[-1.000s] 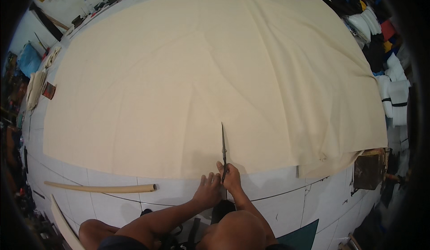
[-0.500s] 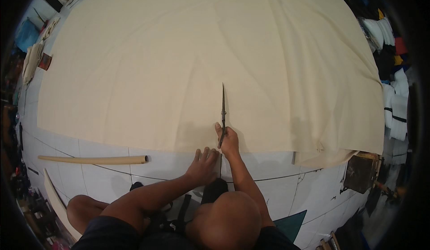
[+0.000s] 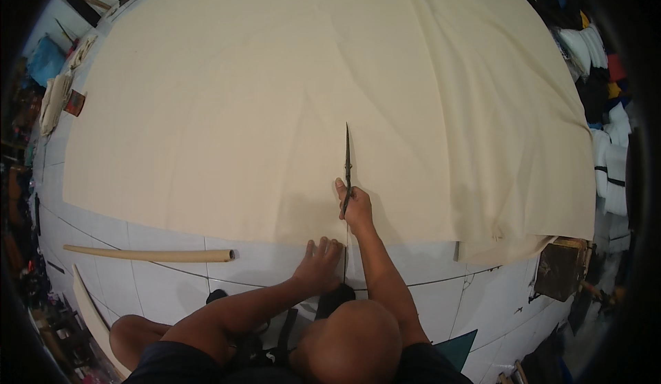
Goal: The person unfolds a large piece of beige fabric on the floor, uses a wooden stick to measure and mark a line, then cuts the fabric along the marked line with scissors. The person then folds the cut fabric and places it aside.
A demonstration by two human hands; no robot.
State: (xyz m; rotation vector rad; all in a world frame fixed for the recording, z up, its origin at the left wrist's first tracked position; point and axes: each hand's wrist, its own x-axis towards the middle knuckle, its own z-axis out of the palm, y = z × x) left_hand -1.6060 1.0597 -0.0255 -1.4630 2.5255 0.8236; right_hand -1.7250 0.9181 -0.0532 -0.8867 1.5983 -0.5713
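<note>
A large cream cloth (image 3: 275, 95) lies spread over a white tiled floor (image 3: 158, 281). My right hand (image 3: 354, 208) grips dark long-bladed scissors (image 3: 347, 160), whose blades point away from me into the cloth along a straight cut running up from the near edge. My left hand (image 3: 318, 263) lies flat with fingers spread on the cloth's near edge, just left of the cut. My knee (image 3: 351, 343) fills the lower middle of the view.
A long cream tube (image 3: 148, 254) lies on the tiles at lower left, with a curved pale strip (image 3: 93, 312) below it. Stacked folded fabrics (image 3: 606, 95) stand at the right, a dark box (image 3: 561, 267) at lower right, clutter along the left edge.
My right hand and the scissors have moved farther into the cloth, lengthening the cut. My left hand has followed up to the cloth's edge.
</note>
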